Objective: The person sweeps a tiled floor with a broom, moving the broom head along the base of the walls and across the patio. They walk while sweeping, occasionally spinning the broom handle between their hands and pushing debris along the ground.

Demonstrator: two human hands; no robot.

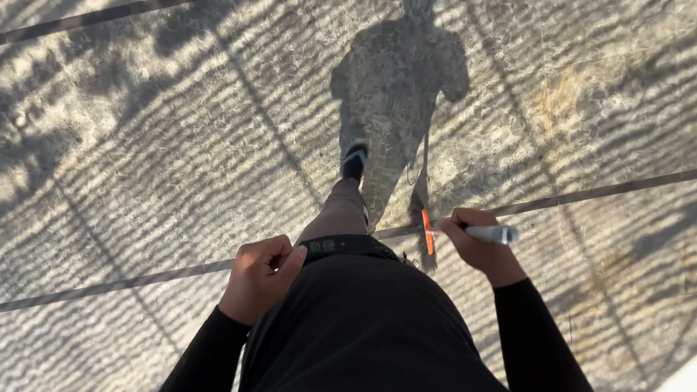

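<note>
My right hand point(479, 247) is raised in front of my right hip. Its fingers point(462, 220) are clamped around a slim light-coloured handle point(492, 234), which lies roughly level and projects to the right past my knuckles. At the inner end of the tool, just left of my hand, a narrow orange piece point(427, 231) stands nearly upright, at right angles to the handle. I cannot tell what kind of tool this is. It is held in the air above the floor, touching nothing but my hand.

My left hand point(259, 278) sits at my waist on the left side. Its fingers are curled together into a loose fist, with the thumb point(291, 260) touching the left end of a dark belt point(347, 245) that runs across the top of my black top point(367, 336). I cannot tell whether anything is enclosed in that fist. Both arms are in black sleeves point(540, 342).

Below my hands, one leg in grey-brown trousers point(340, 213) extends forward and ends in a dark shoe point(354, 162) with a light edge, planted on the stone floor point(133, 173). The floor is pale and mottled, crossed by dark straight joint lines point(596, 195) and by fine striped shadows. My own shadow point(402, 90) falls ahead of the shoe, toward the top of the view.
</note>
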